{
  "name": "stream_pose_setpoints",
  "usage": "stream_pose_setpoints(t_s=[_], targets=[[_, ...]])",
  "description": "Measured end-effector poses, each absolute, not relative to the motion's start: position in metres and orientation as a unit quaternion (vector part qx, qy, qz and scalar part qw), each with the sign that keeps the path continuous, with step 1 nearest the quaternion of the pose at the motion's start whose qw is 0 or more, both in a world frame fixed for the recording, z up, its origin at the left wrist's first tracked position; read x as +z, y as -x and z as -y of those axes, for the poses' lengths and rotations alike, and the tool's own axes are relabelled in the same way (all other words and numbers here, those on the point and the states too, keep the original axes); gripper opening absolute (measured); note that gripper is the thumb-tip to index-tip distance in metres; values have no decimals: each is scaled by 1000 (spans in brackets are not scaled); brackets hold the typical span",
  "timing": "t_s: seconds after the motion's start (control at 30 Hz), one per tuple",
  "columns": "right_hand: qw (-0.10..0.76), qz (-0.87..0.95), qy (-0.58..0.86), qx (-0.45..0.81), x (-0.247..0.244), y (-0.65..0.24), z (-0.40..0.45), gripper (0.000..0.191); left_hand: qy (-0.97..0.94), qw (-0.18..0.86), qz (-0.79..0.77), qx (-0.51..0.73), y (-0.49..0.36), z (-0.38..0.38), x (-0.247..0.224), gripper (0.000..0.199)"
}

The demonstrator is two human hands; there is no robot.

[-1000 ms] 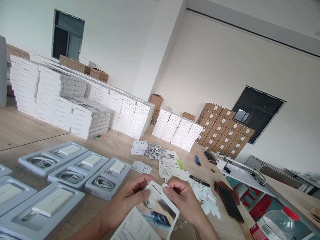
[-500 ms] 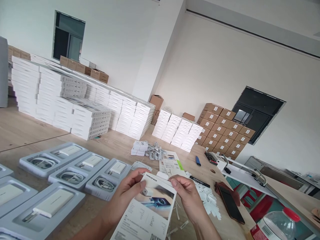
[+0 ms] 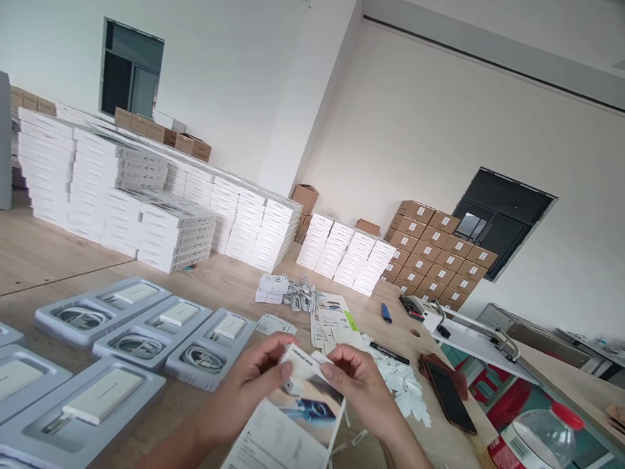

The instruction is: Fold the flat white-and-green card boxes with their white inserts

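Between both hands I hold a white printed packaging box (image 3: 293, 423), with a picture of a charger and phone on its face. My left hand (image 3: 261, 378) grips its upper left corner, thumb on the front. My right hand (image 3: 356, 378) pinches the upper right edge beside the top flap. The box tilts toward me, and its lower end runs out of view. Left of my hands lie grey trays (image 3: 161, 371) holding white chargers (image 3: 105, 396) and coiled cables (image 3: 204, 358). White paper scraps (image 3: 405, 391) lie to the right.
Stacks of white boxes (image 3: 176, 234) line the table's far side, with brown cartons (image 3: 430, 254) behind. Bundled cables (image 3: 300, 296), a blue cutter (image 3: 386, 312), a black marker (image 3: 389, 354), a phone (image 3: 452, 397) and a red-capped plastic jar (image 3: 537, 436) are on the right half.
The box's top edge has tipped and dropped slightly, and its flap shows differently between my thumbs. My right hand has shifted a little left along the edge.
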State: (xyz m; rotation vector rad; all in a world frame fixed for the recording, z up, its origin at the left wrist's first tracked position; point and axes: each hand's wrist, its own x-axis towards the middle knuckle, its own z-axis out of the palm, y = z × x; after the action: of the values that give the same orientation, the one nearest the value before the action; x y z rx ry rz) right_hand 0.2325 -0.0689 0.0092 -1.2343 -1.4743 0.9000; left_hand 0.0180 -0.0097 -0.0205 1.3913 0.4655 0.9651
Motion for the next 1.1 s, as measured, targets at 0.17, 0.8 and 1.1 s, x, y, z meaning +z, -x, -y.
stream_pose_setpoints(t_s=[0.17, 0.8, 1.1], targets=[[477, 542, 511, 467, 0, -234, 68, 43, -738, 503, -187, 408, -14, 16, -17, 31], [495, 569, 528, 391, -25, -249, 44, 37, -638, 724, -91, 244, -35, 35, -25, 25], [265, 766, 575, 109, -58, -196, -49, 38, -572, 787, -113, 204, -40, 25, -44, 35]])
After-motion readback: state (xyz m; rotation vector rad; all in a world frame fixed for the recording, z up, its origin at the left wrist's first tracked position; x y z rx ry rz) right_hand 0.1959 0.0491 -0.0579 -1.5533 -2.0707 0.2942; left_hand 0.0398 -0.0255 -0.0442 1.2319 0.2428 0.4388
